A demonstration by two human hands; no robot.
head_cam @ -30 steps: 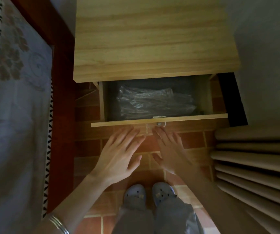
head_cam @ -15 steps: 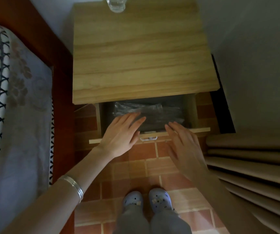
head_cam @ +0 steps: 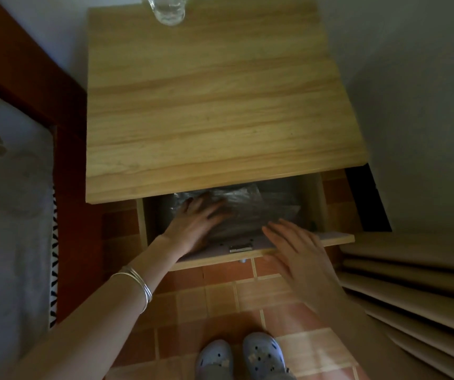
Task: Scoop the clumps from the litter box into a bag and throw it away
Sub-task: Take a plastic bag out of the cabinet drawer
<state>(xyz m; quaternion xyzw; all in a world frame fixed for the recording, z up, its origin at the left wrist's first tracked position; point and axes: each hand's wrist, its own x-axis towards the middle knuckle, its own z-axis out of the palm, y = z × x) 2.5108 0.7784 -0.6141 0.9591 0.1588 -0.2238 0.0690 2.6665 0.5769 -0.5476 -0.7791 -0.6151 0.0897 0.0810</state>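
Pale wood of the table (head_cam: 220,105) overhangs the partly pulled-out drawer (head_cam: 335,239), so I get only a narrow slot between the tabletop's front edge and the drawer front, and the crumpled grey plastic bag (head_cam: 261,212) lies in it. I have the left hand (head_cam: 193,223) inside that slot, fingers straight and spread flat on the bag, gripping nothing. The right hand (head_cam: 299,250) lies over the drawer's front edge, fingers straight and slightly apart, with the bed frame (head_cam: 66,215) close on the left, the folded curtain (head_cam: 412,297) on the right and a strip of tiled floor (head_cam: 220,303) between.
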